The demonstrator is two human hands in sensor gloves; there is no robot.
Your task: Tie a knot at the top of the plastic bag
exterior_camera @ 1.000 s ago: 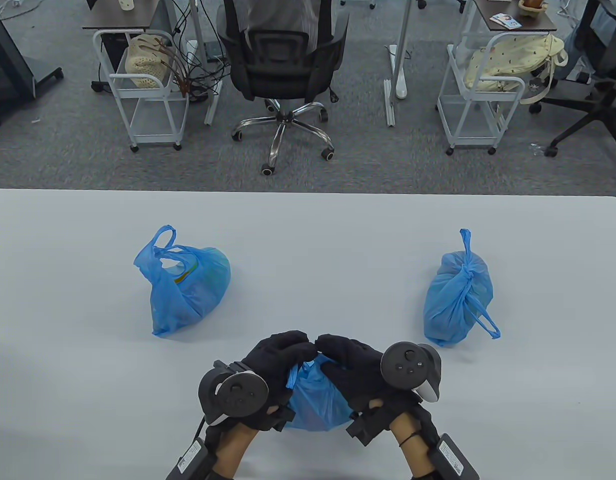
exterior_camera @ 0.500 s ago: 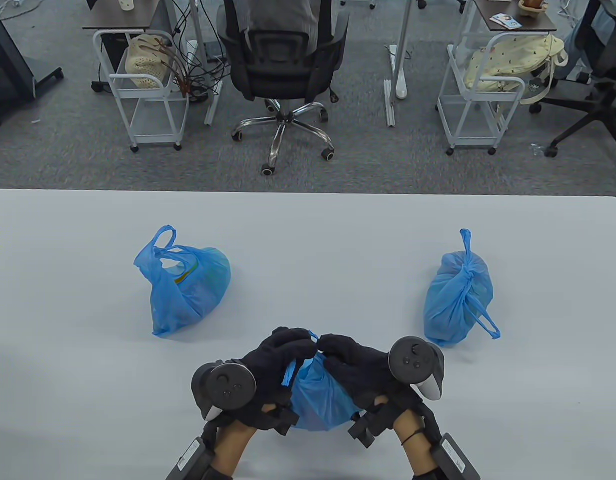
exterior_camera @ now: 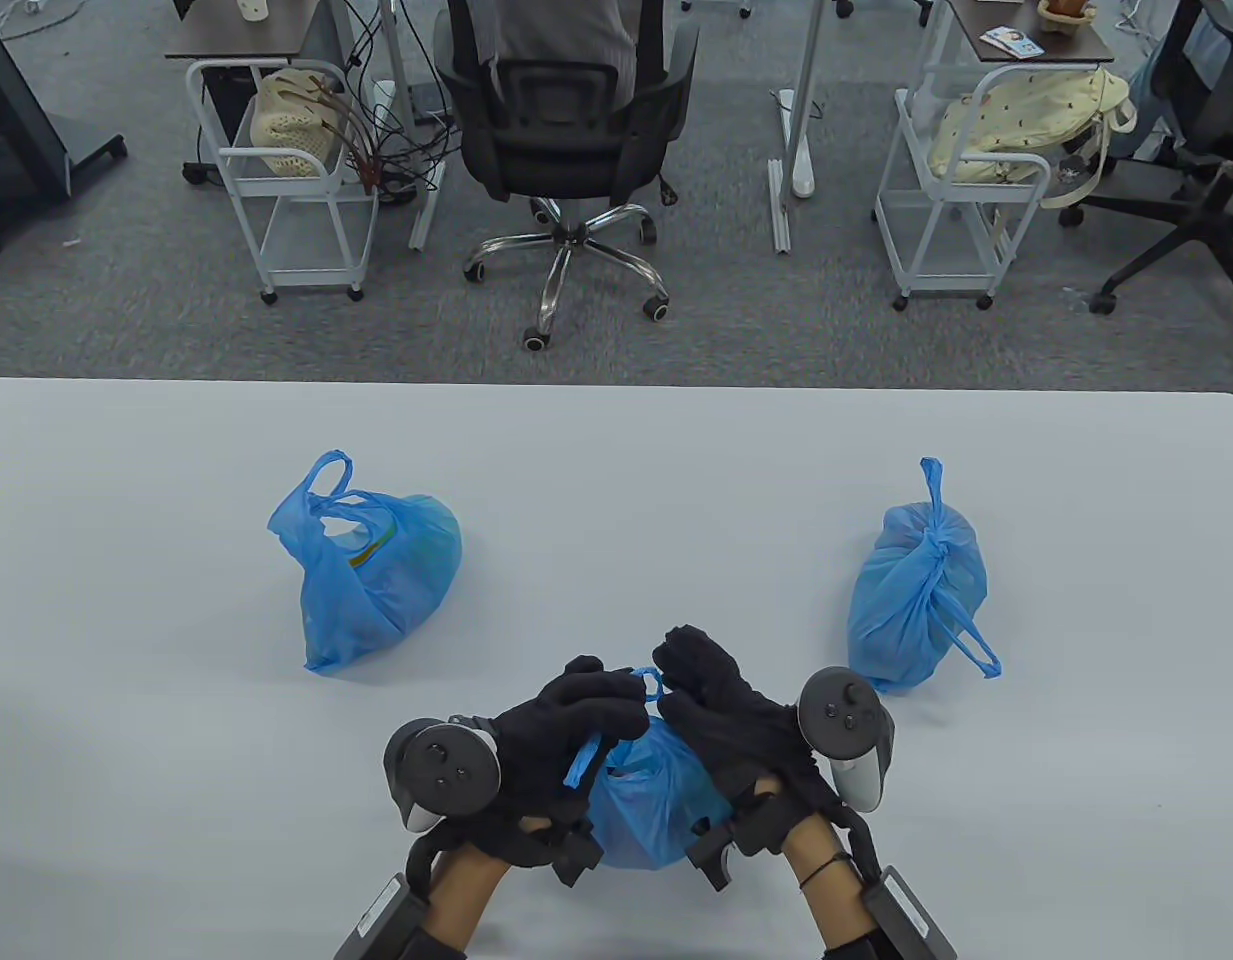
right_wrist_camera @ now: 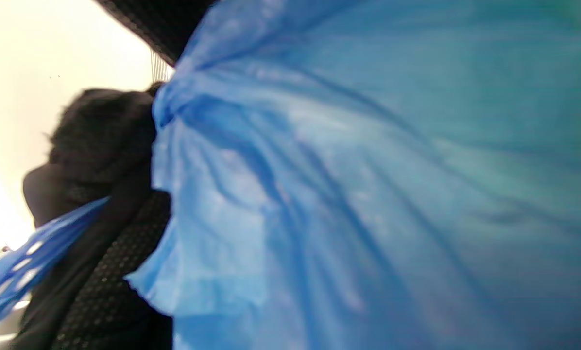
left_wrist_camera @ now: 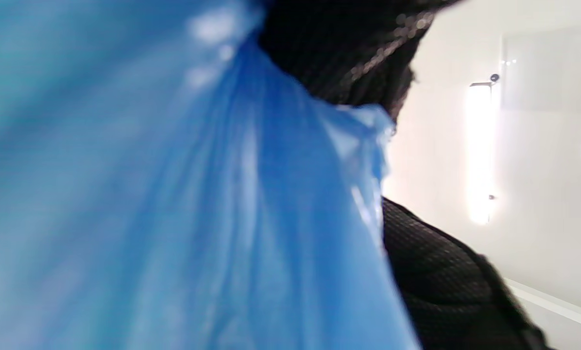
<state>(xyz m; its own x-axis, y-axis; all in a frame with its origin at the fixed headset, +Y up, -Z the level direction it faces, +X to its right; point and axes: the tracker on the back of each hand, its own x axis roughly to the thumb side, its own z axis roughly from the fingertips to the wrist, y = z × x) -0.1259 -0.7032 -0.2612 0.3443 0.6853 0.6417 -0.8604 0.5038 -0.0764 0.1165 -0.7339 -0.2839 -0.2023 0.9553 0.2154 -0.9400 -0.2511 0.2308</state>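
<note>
A blue plastic bag (exterior_camera: 651, 800) sits at the near edge of the table between my two gloved hands. My left hand (exterior_camera: 581, 710) grips one bag handle, whose loose end (exterior_camera: 583, 762) hangs below the fingers. My right hand (exterior_camera: 701, 680) pinches the other handle, and a small loop (exterior_camera: 652, 684) of blue plastic shows between the two hands. The bag's blue plastic fills the left wrist view (left_wrist_camera: 174, 204) and the right wrist view (right_wrist_camera: 368, 194), blurred and very close.
An untied blue bag (exterior_camera: 371, 565) with open handles lies on the white table (exterior_camera: 616, 480) at mid left. A knotted blue bag (exterior_camera: 916, 590) lies at the right. An office chair (exterior_camera: 566, 130) and carts stand beyond the far table edge.
My right hand has moved up and away from me, drawing a handle loop out between the hands. My left hand has shifted slightly left. The bag has settled a little lower.
</note>
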